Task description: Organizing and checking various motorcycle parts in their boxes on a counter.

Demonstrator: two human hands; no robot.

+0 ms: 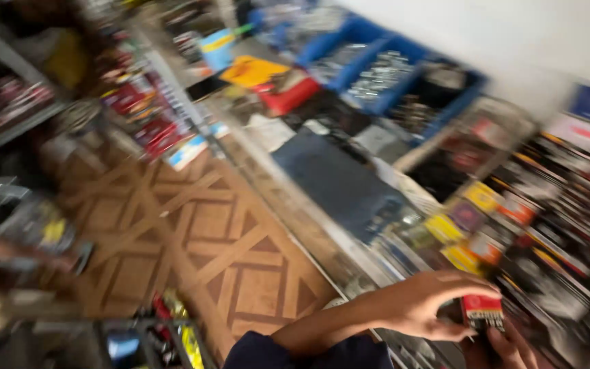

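Together, both hands grip a small red-topped packet beside yellow packages.

We see a floor of glossy tiles patterned like brown wood, left of the counter, whose dark top looks matt. Beyond the counter, blue bins look like smooth plastic and hold shiny metal parts. At the counter's near end, our left hand grips a small red box of glossy card. Our sleeve is dark matt cloth.
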